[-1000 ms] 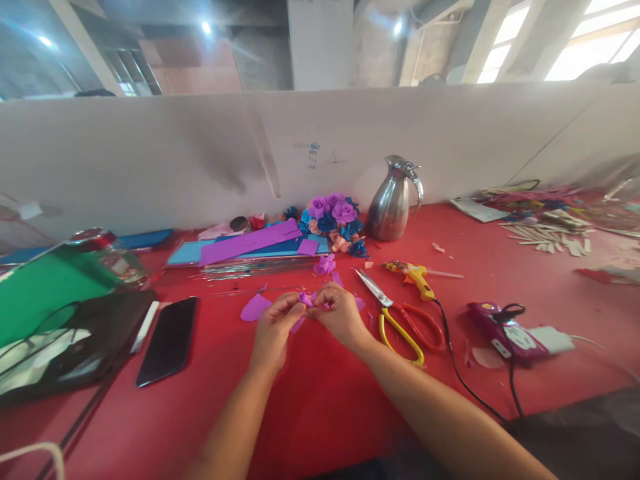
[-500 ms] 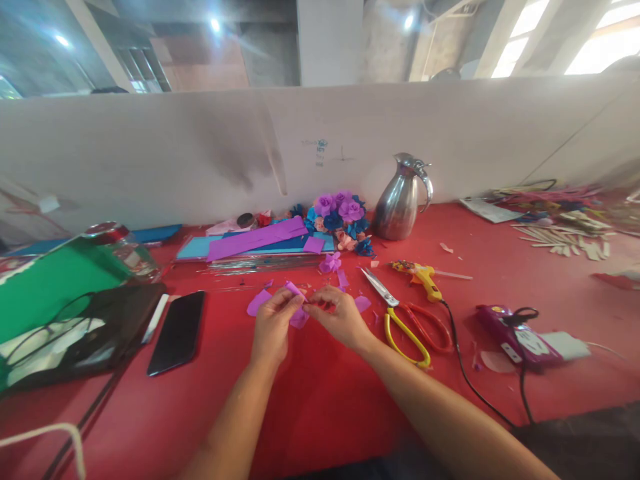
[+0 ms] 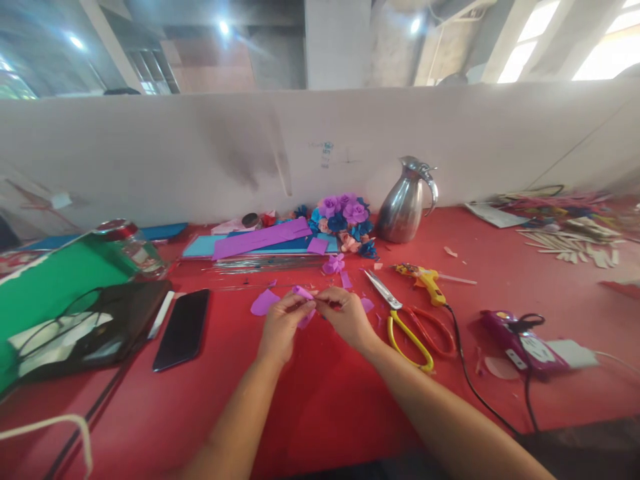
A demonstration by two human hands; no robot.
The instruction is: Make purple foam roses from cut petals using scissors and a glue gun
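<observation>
Both my hands meet over the red table [image 3: 320, 400]. My left hand [image 3: 281, 327] pinches a small purple paper piece [image 3: 303, 294] between thumb and fingers. My right hand [image 3: 349, 316] is closed on the other end of the same piece, its fingertips against my left. A cut purple petal [image 3: 263, 302] lies just left of my left hand. More purple scraps [image 3: 367, 305] lie to the right. A small purple paper flower [image 3: 333, 265] sits a little beyond my hands.
Scissors [image 3: 407, 319] with yellow and red handles and a yellow glue gun [image 3: 424, 278] lie right of my hands. A phone [image 3: 183, 328] and black bag [image 3: 85, 333] lie left. Coloured paper sheets [image 3: 260, 241], a paper-flower bunch [image 3: 343, 217] and a steel jug [image 3: 406, 209] stand at the back.
My hands stay together on the purple piece, turning it slightly between the fingers; the rolled end now points up-left. The camera has shifted a little.
</observation>
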